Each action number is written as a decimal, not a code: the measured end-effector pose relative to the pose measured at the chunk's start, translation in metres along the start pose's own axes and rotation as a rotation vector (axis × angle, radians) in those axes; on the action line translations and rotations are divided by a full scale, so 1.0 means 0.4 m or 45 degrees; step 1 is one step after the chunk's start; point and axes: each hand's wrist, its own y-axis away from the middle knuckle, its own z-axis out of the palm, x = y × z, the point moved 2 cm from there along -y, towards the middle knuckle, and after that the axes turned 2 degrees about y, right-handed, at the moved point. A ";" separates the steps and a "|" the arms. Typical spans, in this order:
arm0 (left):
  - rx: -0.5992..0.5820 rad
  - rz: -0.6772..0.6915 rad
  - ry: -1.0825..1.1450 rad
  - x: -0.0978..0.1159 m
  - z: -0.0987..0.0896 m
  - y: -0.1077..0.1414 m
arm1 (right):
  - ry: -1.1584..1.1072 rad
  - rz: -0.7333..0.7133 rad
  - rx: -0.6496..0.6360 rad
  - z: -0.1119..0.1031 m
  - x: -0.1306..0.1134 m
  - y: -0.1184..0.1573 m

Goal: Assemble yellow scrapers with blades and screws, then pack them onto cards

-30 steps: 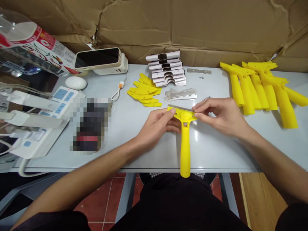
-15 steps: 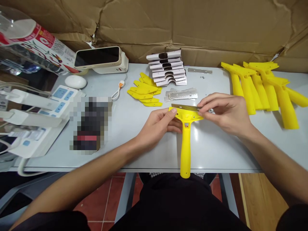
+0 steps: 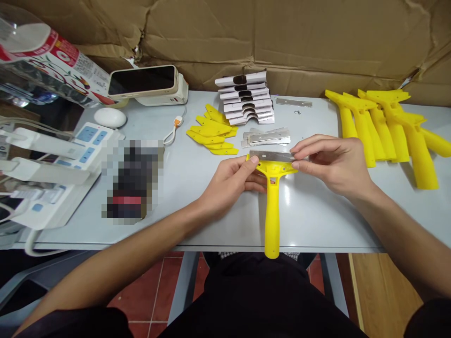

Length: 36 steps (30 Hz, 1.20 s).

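I now see the steel blade (image 3: 273,155) turned more face-on than a moment ago, nearly parallel to the head of the yellow scraper holder (image 3: 272,216) above the tabletop (image 3: 211,230); I judge it better aligned, though I cannot tell if it is seated. The left hand (image 3: 234,176) grips the holder's head, thumb on top; the right hand (image 3: 334,164) pinches the blade's end. Smooth moulded plastic meets thin, pierced metal. Beyond lie curved white sleeves (image 3: 246,104) and angular yellow plates (image 3: 207,139).
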 end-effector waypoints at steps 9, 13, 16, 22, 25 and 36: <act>0.019 0.005 0.002 0.001 0.000 0.001 | -0.036 0.176 0.000 -0.006 0.016 0.004; 0.027 0.010 -0.002 0.002 -0.003 0.002 | -0.072 0.226 0.011 -0.007 0.019 0.001; 0.031 0.004 -0.009 0.000 -0.004 0.002 | -0.126 0.312 0.032 -0.005 0.019 -0.005; -0.098 -0.044 -0.065 -0.021 0.005 0.007 | -0.423 0.496 0.097 0.018 0.020 -0.015; -0.134 -0.050 -0.076 -0.029 0.011 0.011 | -0.485 0.514 0.037 0.039 0.019 -0.016; -0.115 -0.023 -0.056 -0.024 0.006 0.000 | -0.496 0.462 0.131 0.010 0.016 -0.028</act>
